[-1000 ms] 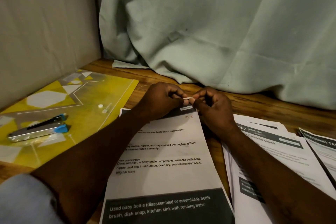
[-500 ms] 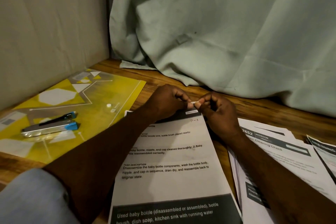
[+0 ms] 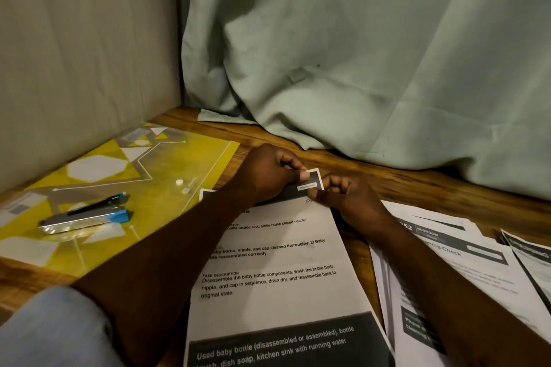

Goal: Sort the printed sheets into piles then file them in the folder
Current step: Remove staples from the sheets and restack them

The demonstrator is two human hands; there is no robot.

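White printed sheets (image 3: 483, 277) are lying piled at right, while the left hand (image 3: 268, 176) and right hand (image 3: 348, 202) are pinching the centre sheet (image 3: 268, 262) by its far corner. Sorting is seemingly continuing; the yellow plastic folder (image 3: 167, 164), far left, is awaiting filing.

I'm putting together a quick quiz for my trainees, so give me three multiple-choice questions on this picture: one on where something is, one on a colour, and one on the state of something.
1. Where does the stapler lie?
A) on bare wood
B) on the yellow folder
C) in a box

2. What colour is the hanging cloth?
A) red
B) black
C) pale green

3. How is the top corner of the baby-bottle sheet?
A) raised, pinched by the left hand and the right hand
B) flat and untouched
C) torn off

Answers:
1 B, it rests on the folder's yellow cover.
2 C, the draped folds are pale green.
3 A, fingers of both hands nip the lifted corner.
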